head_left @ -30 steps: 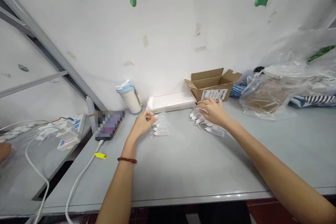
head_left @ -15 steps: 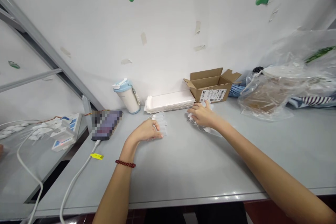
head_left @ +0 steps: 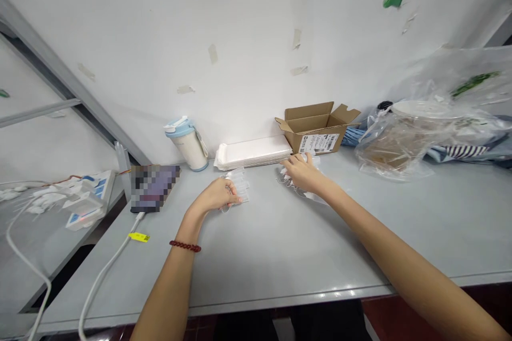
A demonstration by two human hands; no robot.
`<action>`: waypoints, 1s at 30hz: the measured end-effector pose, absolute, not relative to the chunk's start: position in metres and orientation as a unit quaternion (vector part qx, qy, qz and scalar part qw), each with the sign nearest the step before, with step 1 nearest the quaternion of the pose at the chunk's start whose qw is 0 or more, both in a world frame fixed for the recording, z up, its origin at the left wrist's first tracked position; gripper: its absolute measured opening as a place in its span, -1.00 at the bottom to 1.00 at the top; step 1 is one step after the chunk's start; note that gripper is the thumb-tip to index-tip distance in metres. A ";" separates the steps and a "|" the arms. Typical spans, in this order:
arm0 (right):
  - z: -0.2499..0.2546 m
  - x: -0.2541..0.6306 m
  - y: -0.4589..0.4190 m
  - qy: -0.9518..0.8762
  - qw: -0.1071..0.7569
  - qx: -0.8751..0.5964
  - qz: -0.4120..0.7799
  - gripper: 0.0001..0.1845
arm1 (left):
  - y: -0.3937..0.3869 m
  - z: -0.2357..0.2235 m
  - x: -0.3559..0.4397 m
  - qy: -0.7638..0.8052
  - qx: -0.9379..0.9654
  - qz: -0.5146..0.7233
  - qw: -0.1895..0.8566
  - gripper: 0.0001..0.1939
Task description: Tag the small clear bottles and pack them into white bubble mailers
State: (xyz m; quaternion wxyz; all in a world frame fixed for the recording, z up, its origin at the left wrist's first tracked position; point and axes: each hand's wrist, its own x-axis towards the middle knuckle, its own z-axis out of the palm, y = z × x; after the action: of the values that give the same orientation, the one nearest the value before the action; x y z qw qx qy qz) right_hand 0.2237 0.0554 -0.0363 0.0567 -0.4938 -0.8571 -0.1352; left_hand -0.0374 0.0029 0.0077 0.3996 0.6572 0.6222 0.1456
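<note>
My left hand rests on the table with curled fingers. Thumb and forefinger close over the near side of a row of small clear plastic pieces, and a thin pale string loops out below them. Farther right, my right hand reaches down onto a loose pile of similar clear pieces with white strings. Its fingers are bent around part of that pile, and the palm hides much of it. A flat clear plastic sheet or bag shows under the wrist.
Along the wall stand a blue-lidded cup, a stack of white flat packs and an open cardboard box. A phone with a white cable lies left. Plastic-bagged items sit right; a power strip lies far left.
The whole view has shifted slightly, so things sit farther left. Both hands stay at the same pieces, and a string loop now shows beneath my left fingers.
</note>
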 end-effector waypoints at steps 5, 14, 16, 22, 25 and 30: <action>-0.030 0.222 0.054 -0.860 0.072 -0.494 -0.105 -0.66 | 0.003 0.005 -0.037 0.614 0.662 0.159 0.398 -0.76; -0.022 0.215 0.034 -0.860 0.269 -0.432 0.038 -0.72 | -0.001 0.011 -0.028 0.577 0.644 0.290 0.411 -0.71; -0.021 0.210 0.025 -0.855 0.317 -0.403 0.079 -0.74 | -0.003 0.013 -0.025 0.557 0.643 0.305 0.427 -0.68; -0.017 0.195 0.005 -0.847 0.392 -0.344 0.105 -0.79 | -0.006 0.005 -0.012 0.471 0.626 0.303 0.542 -0.57; -0.016 0.192 0.002 -0.839 0.413 -0.337 0.105 -0.80 | -0.004 -0.001 -0.007 0.471 0.608 0.330 0.548 -0.72; -0.017 0.193 0.001 -0.826 0.440 -0.335 0.110 -0.82 | -0.002 -0.004 -0.003 0.520 0.510 0.404 0.553 -0.72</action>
State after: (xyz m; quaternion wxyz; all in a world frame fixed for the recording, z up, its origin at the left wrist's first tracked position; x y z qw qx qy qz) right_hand 0.1931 0.0011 -0.0172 0.4400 -0.3350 -0.8259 0.1098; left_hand -0.0026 -0.0024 -0.0042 0.5529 0.5101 0.5202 0.4044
